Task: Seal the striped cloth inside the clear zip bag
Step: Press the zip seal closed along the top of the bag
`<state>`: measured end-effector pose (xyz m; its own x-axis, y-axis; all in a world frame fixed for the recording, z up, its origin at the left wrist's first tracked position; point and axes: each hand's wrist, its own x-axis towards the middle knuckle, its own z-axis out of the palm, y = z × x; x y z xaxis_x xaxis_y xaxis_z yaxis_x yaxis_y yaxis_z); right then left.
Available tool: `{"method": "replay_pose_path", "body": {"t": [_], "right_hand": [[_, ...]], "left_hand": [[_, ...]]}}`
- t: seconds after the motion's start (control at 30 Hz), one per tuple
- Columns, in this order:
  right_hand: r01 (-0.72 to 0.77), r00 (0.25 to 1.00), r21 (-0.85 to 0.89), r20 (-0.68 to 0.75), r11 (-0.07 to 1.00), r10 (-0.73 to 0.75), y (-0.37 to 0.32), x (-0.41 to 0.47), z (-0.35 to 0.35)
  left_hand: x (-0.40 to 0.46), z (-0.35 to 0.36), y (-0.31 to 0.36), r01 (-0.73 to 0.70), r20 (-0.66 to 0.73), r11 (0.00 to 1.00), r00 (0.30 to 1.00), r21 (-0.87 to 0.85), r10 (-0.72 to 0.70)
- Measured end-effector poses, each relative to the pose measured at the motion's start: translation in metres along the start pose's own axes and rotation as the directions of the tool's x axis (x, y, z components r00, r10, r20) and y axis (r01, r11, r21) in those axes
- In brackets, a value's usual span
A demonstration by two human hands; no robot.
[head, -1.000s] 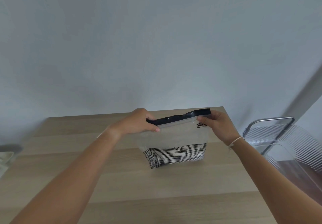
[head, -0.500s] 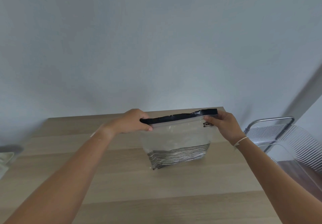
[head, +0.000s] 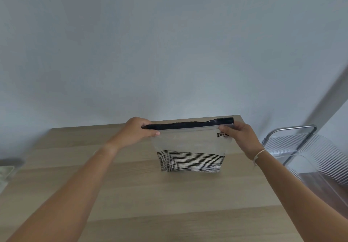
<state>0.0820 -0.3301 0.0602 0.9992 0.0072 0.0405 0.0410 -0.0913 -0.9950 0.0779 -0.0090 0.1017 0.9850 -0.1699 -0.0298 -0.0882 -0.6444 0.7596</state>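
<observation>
Wooden table [head: 131, 194], plain wall [head: 169, 43], possibly clear chair [head: 310, 151].

Bare forearms, thin white string bracelet [head: 259, 154] on right wrist

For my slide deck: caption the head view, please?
Left hand and right hand pinch the zip bag's black strip above the striped cloth.

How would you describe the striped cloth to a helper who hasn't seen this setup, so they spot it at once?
Start at the wooden table by the grey wall. Near its far edge a clear zip bag stands upright, its black top strip pinched by both hands. The striped cloth fills the bag's bottom: thin black and white stripes, the only patterned thing there.
</observation>
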Motion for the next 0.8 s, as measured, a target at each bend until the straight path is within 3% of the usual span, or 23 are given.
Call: {"method": "replay_pose_path", "body": {"t": [0.23, 0.4, 0.5, 0.67, 0.8], "right_hand": [[-0.006, 1.000, 0.081, 0.022, 0.997, 0.004, 0.002, -0.005, 0.000], [-0.036, 0.999, 0.143, -0.022, 0.989, 0.040, 0.004, -0.003, 0.002], [-0.066, 0.998, 0.148, -0.015, 0.987, 0.069, 0.007, -0.003, 0.006], [-0.068, 0.994, 0.142, 0.090, 0.988, 0.055, 0.024, -0.010, 0.004], [-0.167, 0.972, 0.015, 0.169, 0.986, 0.162, 0.060, -0.020, 0.006]], "left_hand": [[-0.010, 0.013, -0.008, 0.008, 0.014, 0.985, 1.000, -0.174, -0.006], [-0.020, 0.029, -0.021, -0.004, 0.025, 0.882, 1.000, -0.471, 0.017], [-0.026, 0.049, -0.038, 0.107, 0.080, 0.901, 0.993, -0.421, -0.081], [-0.022, 0.076, -0.058, 0.153, -0.083, 0.900, 0.976, -0.408, -0.203], [-0.022, 0.088, -0.062, 0.143, -0.116, 0.875, 0.969, -0.462, -0.220]]}}
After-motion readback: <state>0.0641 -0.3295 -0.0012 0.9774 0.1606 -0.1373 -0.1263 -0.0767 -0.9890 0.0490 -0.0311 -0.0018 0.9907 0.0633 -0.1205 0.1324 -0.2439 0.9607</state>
